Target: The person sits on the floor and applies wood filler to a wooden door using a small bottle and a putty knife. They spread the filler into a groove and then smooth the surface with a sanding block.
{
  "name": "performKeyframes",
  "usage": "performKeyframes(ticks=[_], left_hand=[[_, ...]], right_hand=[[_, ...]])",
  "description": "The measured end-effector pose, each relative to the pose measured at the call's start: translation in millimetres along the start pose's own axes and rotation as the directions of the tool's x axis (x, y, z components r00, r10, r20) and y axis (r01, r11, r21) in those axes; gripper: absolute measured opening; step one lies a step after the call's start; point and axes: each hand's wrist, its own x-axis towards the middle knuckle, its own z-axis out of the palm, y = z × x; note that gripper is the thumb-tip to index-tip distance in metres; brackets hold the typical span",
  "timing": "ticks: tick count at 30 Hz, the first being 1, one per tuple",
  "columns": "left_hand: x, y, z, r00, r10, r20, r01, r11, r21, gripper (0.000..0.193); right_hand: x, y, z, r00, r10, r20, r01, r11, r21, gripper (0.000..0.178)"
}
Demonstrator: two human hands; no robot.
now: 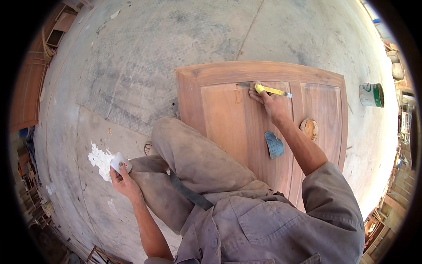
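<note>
My left hand (125, 180) holds a small white plastic container (119, 163) at the left, over a splash of white material (100, 161) on the floor. My right hand (270, 103) is closed round a yellow-handled tool (274, 91) at the upper edge of a brown wooden door panel (228, 127). A dark flat strip beside those fingers may be its blade; I cannot tell. On the panel lie a worn blue piece of sandpaper (274, 145) and a round, shallow tan dish or lid (309, 128). A reddish-brown smear marks the wood left of my right hand.
A white and green paint can (371, 95) stands on the concrete floor (184, 39), right of the panel. My bent legs (202, 149) lie between the two hands. Wooden furniture (30, 90) lines the far left; shelves and clutter (404, 123) run along the right edge.
</note>
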Motion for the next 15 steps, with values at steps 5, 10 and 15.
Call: performKeyframes(ticks=[5, 10, 15], left_hand=[[-0.3, -2.5, 0.0, 1.0, 0.006, -0.01, -0.006, 1.0, -0.002, 0.035], [-0.7, -1.0, 1.4, 1.0, -0.002, -0.011, 0.002, 1.0, -0.012, 0.034], [-1.4, -1.4, 0.5, 1.0, 0.016, -0.016, -0.016, 1.0, -0.007, 0.035]], right_hand=[[0.5, 1.3, 1.0, 1.0, -0.015, 0.004, 0.015, 1.0, 0.004, 0.039], [1.7, 4.4, -1.2, 1.0, -0.028, -0.003, 0.028, 1.0, -0.007, 0.039], [1.5, 4.9, -2.0, 1.0, 0.005, -0.02, -0.005, 1.0, -0.004, 0.032]])
